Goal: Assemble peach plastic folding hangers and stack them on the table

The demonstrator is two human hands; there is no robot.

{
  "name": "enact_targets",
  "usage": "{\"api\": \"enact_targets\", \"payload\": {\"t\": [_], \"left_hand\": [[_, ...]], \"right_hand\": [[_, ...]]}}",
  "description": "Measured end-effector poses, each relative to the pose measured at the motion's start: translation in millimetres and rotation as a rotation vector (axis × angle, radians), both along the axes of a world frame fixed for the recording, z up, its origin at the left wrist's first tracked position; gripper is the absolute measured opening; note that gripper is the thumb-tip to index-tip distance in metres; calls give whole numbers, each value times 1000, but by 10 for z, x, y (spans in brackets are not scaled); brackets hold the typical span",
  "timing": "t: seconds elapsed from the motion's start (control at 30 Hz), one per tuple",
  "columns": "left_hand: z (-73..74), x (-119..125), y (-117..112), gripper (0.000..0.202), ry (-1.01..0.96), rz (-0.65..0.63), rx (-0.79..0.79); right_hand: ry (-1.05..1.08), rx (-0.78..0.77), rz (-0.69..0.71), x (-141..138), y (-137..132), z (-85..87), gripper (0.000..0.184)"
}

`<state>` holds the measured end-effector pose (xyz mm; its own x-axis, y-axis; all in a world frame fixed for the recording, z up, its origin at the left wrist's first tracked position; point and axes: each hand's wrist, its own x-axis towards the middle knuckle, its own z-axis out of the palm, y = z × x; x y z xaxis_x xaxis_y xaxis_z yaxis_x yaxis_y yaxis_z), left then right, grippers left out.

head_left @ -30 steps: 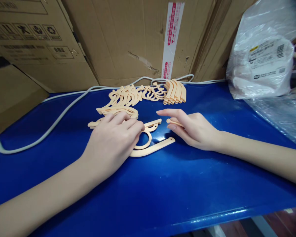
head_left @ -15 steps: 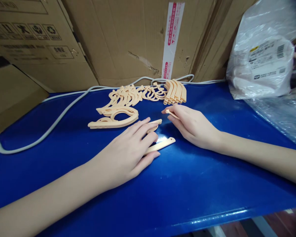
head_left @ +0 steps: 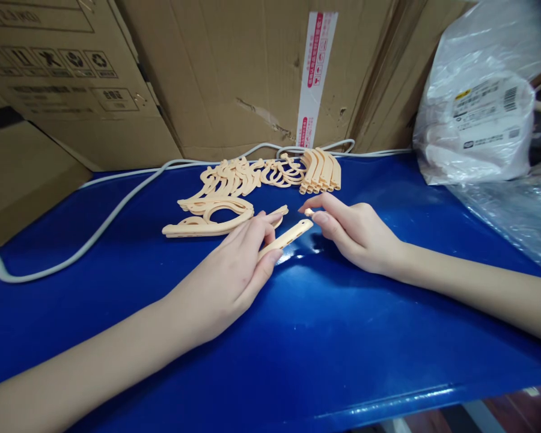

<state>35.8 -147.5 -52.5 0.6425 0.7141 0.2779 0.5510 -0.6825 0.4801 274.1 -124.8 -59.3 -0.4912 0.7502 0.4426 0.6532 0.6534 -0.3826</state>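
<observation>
My left hand is closed on a beige plastic hanger arm, with the thumb along its near side and the holed end pointing right. Another beige piece lies under its fingers, mostly hidden. My right hand pinches a small beige piece between thumb and index finger. Only its knobbed tip shows, just above the arm's holed end, and I cannot tell whether they touch. Folded beige hangers lie stacked beside my left fingers.
Behind the hands lie a pile of curved beige arms, several beige hooks and a row of arms. A white cable runs along cardboard boxes. Plastic bags sit at the right of the blue table.
My left hand has gripped the hanger arm and raised it up and away from me, near my right fingers. The piece in my right hand has turned, so less of it shows.
</observation>
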Motion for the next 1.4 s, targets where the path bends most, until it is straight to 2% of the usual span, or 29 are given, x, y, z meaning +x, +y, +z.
{"api": "enact_targets", "payload": {"t": [0.33, 0.47, 0.9, 1.17, 1.4], "left_hand": [[-53, -19, -18, 15, -18, -20, 8], [-62, -7, -29, 14, -13, -29, -1], [-27, -12, -33, 15, -11, -1, -73], [-22, -22, -7, 14, 4, -18, -25], [-5, -16, 2, 22, 70, -62, 94]], "right_hand": [[-24, -13, 128, 7, 14, 22, 33], [-54, -31, 134, 6, 6, 28, 31], [-131, -90, -8, 13, -8, 50, 49], [-137, -85, 41, 6, 0, 97, 63], [-103, -37, 65, 5, 8, 79, 63]]}}
